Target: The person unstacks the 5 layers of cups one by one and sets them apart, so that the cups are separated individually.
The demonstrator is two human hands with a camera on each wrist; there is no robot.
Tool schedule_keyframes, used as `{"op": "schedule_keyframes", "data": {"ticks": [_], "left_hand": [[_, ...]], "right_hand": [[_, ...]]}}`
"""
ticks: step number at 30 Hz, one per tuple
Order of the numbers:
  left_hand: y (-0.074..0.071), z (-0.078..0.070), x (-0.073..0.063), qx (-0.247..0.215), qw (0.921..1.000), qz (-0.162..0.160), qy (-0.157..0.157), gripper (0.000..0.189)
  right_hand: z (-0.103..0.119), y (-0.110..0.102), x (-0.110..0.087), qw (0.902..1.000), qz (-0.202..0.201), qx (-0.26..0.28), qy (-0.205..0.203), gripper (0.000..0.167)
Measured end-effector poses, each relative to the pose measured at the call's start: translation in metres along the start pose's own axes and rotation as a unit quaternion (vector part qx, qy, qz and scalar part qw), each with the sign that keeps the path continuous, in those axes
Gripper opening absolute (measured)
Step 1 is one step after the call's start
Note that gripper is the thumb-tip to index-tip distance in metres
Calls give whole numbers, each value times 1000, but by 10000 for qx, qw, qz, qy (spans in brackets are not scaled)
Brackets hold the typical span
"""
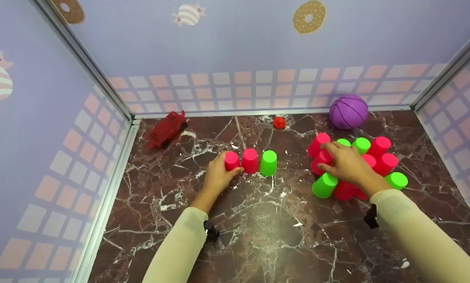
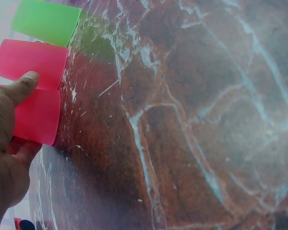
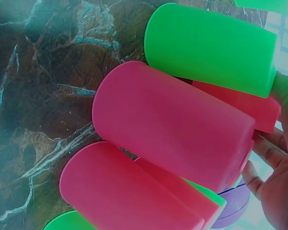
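Observation:
My left hand (image 1: pixel 217 175) grips the leftmost pink cup (image 1: pixel 231 160) of a short row of upside-down cups. In the left wrist view its thumb lies across that cup. Beside it stand a second pink cup (image 1: pixel 250 161) and a green cup (image 1: pixel 268 163). At the right, my right hand (image 1: pixel 348 163) reaches over a cluster of pink and green cups, thumb and fingers round a pink cup (image 1: pixel 321 159) on its left side. A green cup (image 1: pixel 324 185) stands just in front. The right wrist view shows a large pink cup (image 3: pixel 168 124) partly hiding the fingers.
A purple ball (image 1: pixel 348 112) sits behind the cluster near the back wall. A small red object (image 1: pixel 279 122) lies at the back middle, and a dark red translucent object (image 1: pixel 166 129) at the back left. Patterned walls (image 1: pixel 235 47) border the marbled surface (image 1: pixel 258 236).

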State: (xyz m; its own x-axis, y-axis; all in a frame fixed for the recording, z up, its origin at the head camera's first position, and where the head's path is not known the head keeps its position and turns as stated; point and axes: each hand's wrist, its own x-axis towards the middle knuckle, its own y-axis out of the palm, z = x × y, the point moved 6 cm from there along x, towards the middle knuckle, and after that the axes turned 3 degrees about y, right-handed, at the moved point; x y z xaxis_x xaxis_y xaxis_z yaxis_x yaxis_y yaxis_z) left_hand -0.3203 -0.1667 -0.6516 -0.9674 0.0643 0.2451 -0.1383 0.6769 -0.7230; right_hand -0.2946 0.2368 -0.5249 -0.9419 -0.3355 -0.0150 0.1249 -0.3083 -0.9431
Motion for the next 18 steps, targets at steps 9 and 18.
{"op": "schedule_keyframes", "data": {"ticks": [9, 18], "left_hand": [[0, -2, 0, -36, 10000, -23, -4, 71], [0, -1, 0, -32, 10000, -19, -35, 72]], "right_hand": [[1, -1, 4, 9999, 72, -54, 109, 56], [1, 0, 5, 9998, 79, -136, 98, 57]]}}
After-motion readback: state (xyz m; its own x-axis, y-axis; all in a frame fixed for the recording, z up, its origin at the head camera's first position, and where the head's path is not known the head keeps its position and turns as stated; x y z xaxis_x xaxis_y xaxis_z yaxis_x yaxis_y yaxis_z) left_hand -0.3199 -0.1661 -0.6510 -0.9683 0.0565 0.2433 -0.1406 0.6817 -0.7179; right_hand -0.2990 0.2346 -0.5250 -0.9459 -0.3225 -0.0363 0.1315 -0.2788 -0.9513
